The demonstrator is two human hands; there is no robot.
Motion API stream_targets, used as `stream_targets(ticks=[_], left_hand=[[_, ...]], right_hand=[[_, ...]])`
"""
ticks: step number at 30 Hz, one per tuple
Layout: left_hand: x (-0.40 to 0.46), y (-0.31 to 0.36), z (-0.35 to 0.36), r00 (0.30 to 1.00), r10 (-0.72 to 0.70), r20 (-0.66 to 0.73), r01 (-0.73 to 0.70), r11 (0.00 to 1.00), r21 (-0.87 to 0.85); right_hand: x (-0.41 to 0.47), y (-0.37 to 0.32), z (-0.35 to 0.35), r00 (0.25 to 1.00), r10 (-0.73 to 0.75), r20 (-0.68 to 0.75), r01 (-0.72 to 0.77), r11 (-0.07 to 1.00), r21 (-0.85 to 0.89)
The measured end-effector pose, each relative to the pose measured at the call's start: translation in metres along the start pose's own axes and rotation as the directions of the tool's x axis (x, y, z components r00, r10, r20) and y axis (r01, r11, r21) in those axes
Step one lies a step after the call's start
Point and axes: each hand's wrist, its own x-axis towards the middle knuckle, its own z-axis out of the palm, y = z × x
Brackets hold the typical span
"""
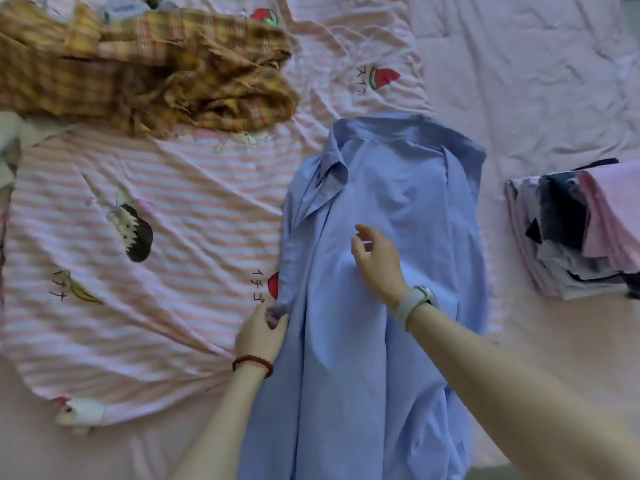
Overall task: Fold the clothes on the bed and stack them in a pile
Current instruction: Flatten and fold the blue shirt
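A light blue collared shirt lies lengthwise on the bed, collar at the far end, its sides partly folded inward. My left hand, with a red bead bracelet, pinches the shirt's left edge near the sleeve end. My right hand, with a pale watch on the wrist, hovers over the middle of the shirt with fingers apart and holds nothing. A pile of folded clothes in pink, white and dark colours stands at the right.
A crumpled yellow-brown plaid garment lies at the far left. A pink-and-white striped sheet with cartoon prints spreads under the shirt and to the left. Plain pink bedding fills the far right.
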Motion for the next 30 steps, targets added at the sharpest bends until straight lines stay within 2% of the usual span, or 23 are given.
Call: stream_targets(ticks=[2, 6, 9, 11, 13, 15, 17, 18, 19, 20, 21, 22, 23, 24, 25, 26, 27, 28, 30], left_hand=[[0.0, 0.002, 0.001, 0.994, 0.087, -0.066, -0.09, 0.995, -0.046], [-0.014, 0.01, -0.016, 0.937, 0.144, -0.317, -0.184, 0.978, -0.1], [-0.031, 0.015, -0.035, 0.808, 0.318, -0.497, -0.375, 0.927, -0.018], [-0.043, 0.023, -0.039, 0.729, 0.464, -0.503, -0.521, 0.853, 0.031], [-0.058, 0.033, -0.035, 0.67, 0.623, -0.403, -0.667, 0.744, 0.04], [-0.072, 0.043, -0.024, 0.654, 0.737, -0.17, -0.755, 0.652, -0.075], [-0.081, 0.055, -0.007, 0.635, 0.74, 0.221, -0.704, 0.673, -0.229], [-0.082, 0.061, 0.003, 0.591, 0.693, 0.413, -0.652, 0.712, -0.261], [-0.079, 0.066, 0.011, 0.56, 0.652, 0.511, -0.621, 0.739, -0.263], [-0.073, 0.07, 0.018, 0.581, 0.654, 0.484, -0.617, 0.742, -0.262], [-0.065, 0.072, 0.022, 0.653, 0.659, 0.374, -0.61, 0.75, -0.256], [-0.051, 0.073, 0.023, 0.755, 0.629, 0.188, -0.591, 0.776, -0.223], [-0.033, 0.071, 0.022, 0.839, 0.544, -0.016, -0.539, 0.828, -0.155], [-0.014, 0.066, 0.019, 0.887, 0.417, -0.2, -0.441, 0.892, -0.096], [0.007, 0.059, 0.014, 0.917, 0.249, -0.312, -0.291, 0.952, -0.095], [0.025, 0.054, 0.008, 0.947, 0.08, -0.31, -0.133, 0.979, -0.156], [0.042, 0.048, 0.003, 0.972, -0.048, -0.229, -0.006, 0.973, -0.23], [0.057, 0.042, 0.001, 0.986, -0.108, -0.129, 0.068, 0.958, -0.278], [0.073, 0.035, -0.003, 0.995, -0.09, 0.039, 0.098, 0.943, -0.319]], right_hand=[[0.025, -0.011, 0.01, 0.997, 0.074, 0.016, -0.075, 0.994, 0.077], [0.062, -0.027, 0.022, 0.994, 0.108, 0.017, -0.109, 0.988, 0.107], [0.086, -0.041, 0.028, 0.983, 0.17, 0.07, -0.181, 0.959, 0.218], [0.099, -0.048, 0.032, 0.976, 0.188, 0.107, -0.209, 0.946, 0.249], [0.11, -0.052, 0.033, 0.987, 0.15, 0.052, -0.157, 0.972, 0.175], [0.119, -0.054, 0.025, 0.994, 0.078, -0.079, -0.073, 0.995, 0.069], [0.126, -0.054, 0.004, 0.98, 0.039, -0.197, -0.041, 0.999, -0.005], [0.13, -0.052, -0.012, 0.968, 0.027, -0.248, -0.04, 0.998, -0.048], [0.133, -0.047, -0.029, 0.958, 0.011, -0.286, -0.045, 0.993, -0.11], [0.135, -0.041, -0.045, 0.954, 0.011, -0.301, -0.063, 0.985, -0.163], [0.135, -0.034, -0.061, 0.954, 0.022, -0.298, -0.087, 0.975, -0.205], [0.133, -0.026, -0.072, 0.957, 0.049, -0.286, -0.116, 0.968, -0.222], [0.129, -0.016, -0.079, 0.959, 0.077, -0.273, -0.141, 0.964, -0.225], [0.12, -0.007, -0.083, 0.96, 0.095, -0.264, -0.153, 0.966, -0.209], [0.109, 0.003, -0.082, 0.96, 0.095, -0.262, -0.146, 0.972, -0.184], [0.093, 0.012, -0.079, 0.96, 0.091, -0.265, -0.133, 0.981, -0.145], [0.075, 0.022, -0.073, 0.958, 0.09, -0.272, -0.121, 0.987, -0.102], [0.056, 0.033, -0.065, 0.956, 0.1, -0.277, -0.124, 0.99, -0.067], [0.015, 0.053, -0.048, 0.947, 0.156, -0.281, -0.17, 0.985, -0.027]])
